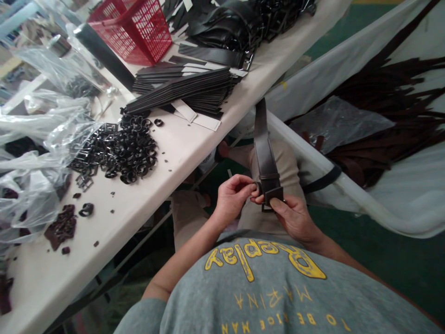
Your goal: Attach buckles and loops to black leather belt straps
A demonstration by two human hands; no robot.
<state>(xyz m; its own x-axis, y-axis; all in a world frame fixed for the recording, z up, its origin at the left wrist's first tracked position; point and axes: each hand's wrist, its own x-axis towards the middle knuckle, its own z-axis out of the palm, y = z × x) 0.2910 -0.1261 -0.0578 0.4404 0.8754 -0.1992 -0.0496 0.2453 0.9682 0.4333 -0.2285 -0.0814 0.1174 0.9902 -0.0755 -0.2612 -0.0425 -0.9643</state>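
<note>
A dark leather belt (266, 155) hangs across my lap, its buckle end toward me and a loop around the strap. My right hand (294, 215) is closed on that end, thumb pressed on the folded leather beside the metal buckle (267, 208), which is partly hidden by the fingers. Just left of the strap, my left hand (238, 192) pinches a small dark belt loop (257, 189) at the belt's edge; the fingertips partly cover it.
On the white table (181, 162) at left lie a heap of black loops (135, 148), buckles (85, 157), stacked black strips (187, 88) and a red basket (139, 32). Plastic bags (45, 176) sit at its far side. To my right, a white cloth-lined trough (392, 204) holds brown straps (399, 111).
</note>
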